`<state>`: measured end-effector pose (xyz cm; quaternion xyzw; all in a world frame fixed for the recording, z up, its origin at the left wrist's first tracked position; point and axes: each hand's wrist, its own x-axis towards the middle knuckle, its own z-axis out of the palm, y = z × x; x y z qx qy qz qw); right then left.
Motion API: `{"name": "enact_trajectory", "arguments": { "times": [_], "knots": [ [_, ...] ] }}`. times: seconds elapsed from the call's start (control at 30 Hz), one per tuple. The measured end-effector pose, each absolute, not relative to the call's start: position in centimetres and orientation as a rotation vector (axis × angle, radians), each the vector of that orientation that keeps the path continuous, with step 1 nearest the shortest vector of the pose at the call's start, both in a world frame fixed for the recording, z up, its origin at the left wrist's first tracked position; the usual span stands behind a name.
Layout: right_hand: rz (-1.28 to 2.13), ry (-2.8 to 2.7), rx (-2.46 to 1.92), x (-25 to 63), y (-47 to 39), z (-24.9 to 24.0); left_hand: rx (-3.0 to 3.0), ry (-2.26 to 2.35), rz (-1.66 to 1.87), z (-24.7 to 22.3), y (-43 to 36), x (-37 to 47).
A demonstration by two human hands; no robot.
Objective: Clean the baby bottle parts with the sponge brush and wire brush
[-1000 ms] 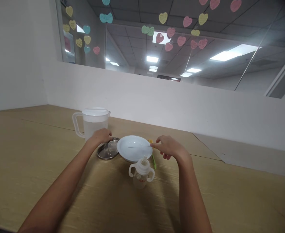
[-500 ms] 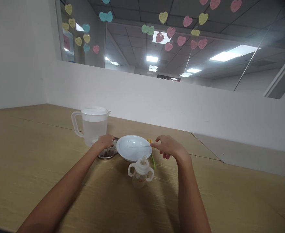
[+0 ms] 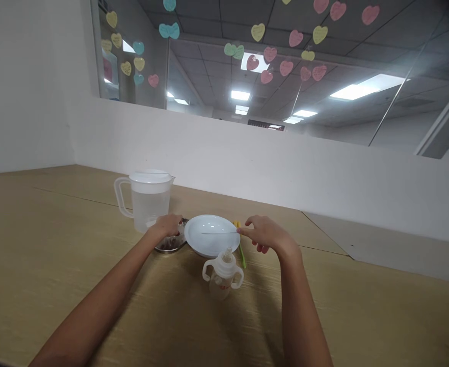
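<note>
My left hand [image 3: 167, 225] is over a round metal tray [image 3: 170, 245], left of a white bowl [image 3: 211, 234]; its fingertips are partly hidden, and what they hold is unclear. My right hand [image 3: 262, 233] is at the bowl's right side, fingers apart, the index fingertip at a thin straight line that crosses the bowl. A clear baby bottle [image 3: 221, 278] with two white handles stands upright in front of the bowl. Behind the bowl's right rim lies a brush-like thing with a green handle [image 3: 242, 256] and a yellow end.
A lidded translucent pitcher [image 3: 151, 201] stands on the wooden table [image 3: 56, 244] behind my left hand, its handle to the left. Beyond the table are a white wall [image 3: 228, 153] and a window with heart-shaped notes [image 3: 286, 68].
The view has shifted slightly, so everything sits a little lower in the picture. Both hands keep nearly the same places beside the bowl.
</note>
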<state>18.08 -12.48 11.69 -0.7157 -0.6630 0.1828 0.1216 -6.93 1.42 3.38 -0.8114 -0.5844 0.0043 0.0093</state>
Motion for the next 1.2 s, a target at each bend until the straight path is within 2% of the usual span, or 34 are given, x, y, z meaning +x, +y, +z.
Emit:
{"name": "enact_trajectory", "arguments": {
  "times": [0.17,0.33,0.43,0.57,0.77,0.9,1.0,1.2],
  "knots": [
    [0.526,-1.907,-2.099,18.1,-12.5,11.7,-2.565,-1.800,0.014,4.6,1.0,-7.0],
    [0.472,-1.901,-2.090,18.1,-13.2,12.0,-2.561,-1.745,-0.085,7.8,-0.5,-7.5],
    [0.353,-1.943,-2.035,17.7,-14.0,12.4,-2.553,-1.654,-0.241,10.1,-3.1,-7.2],
    [0.197,-2.036,-1.777,16.7,-15.2,12.9,-2.832,-1.262,-0.645,12.2,-7.4,-5.7],
    [0.178,-2.182,-1.293,14.3,-15.6,13.0,-3.092,-1.017,-0.926,12.5,-10.8,-3.3],
    [0.123,-2.246,-1.228,13.4,-15.2,12.7,-3.091,-0.990,-1.121,12.3,-11.1,-2.7],
    [0.157,-2.272,-1.277,14.0,-15.2,12.7,-3.160,-1.019,-1.125,12.5,-11.1,-2.9],
    [0.268,-2.314,-1.255,15.5,-15.5,12.9,-3.413,-0.851,-0.868,12.7,-11.0,-2.8]
  ]
}}
